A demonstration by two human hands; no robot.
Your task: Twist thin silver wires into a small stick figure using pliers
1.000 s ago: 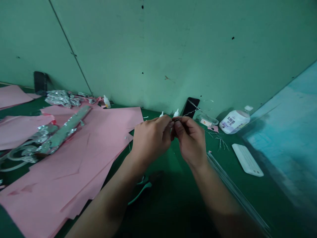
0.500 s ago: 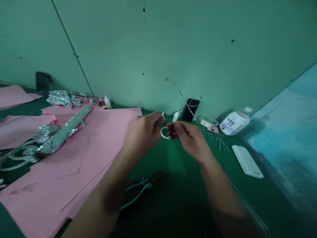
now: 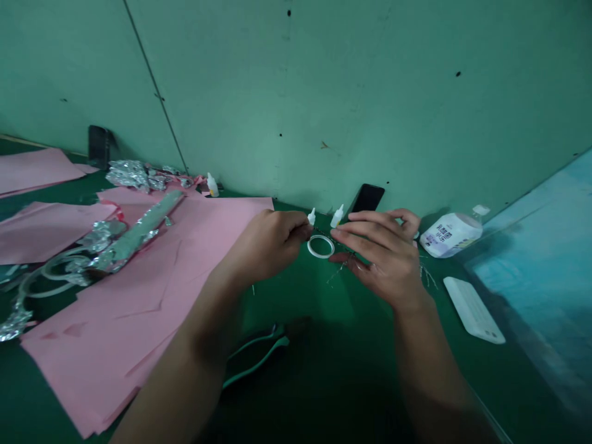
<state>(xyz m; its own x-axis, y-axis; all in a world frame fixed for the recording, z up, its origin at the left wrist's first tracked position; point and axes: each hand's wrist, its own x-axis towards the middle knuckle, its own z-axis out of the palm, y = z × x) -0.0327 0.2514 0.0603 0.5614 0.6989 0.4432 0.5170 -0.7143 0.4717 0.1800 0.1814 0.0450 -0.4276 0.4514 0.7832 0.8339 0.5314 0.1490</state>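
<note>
A small white ring [image 3: 320,256] is between my two hands, above the green table. My left hand [image 3: 276,243] is closed, its thumb and forefinger pinched at the ring's left edge. To the right of the ring is my right hand [image 3: 386,256], fingers spread, with the fingertips near its right side. Thin silvery wire [image 3: 337,271] shows under the right fingers. Two small white bottles, one [image 3: 311,216] behind the left fingertips and another [image 3: 337,216] behind the right fingers, stand close by.
Pliers with green handles [image 3: 256,367] lie in front. Pink sheets [image 3: 185,259] and crumpled foil [image 3: 134,176] cover the left. A black phone [image 3: 369,198] leans on the green wall [image 3: 231,92]. At right are a white bottle [image 3: 448,234] and a white flat object [image 3: 472,308].
My right hand has spread its fingers and moved right, uncovering the ring. The view has shifted slightly, and more wire shows beneath the right hand.
</note>
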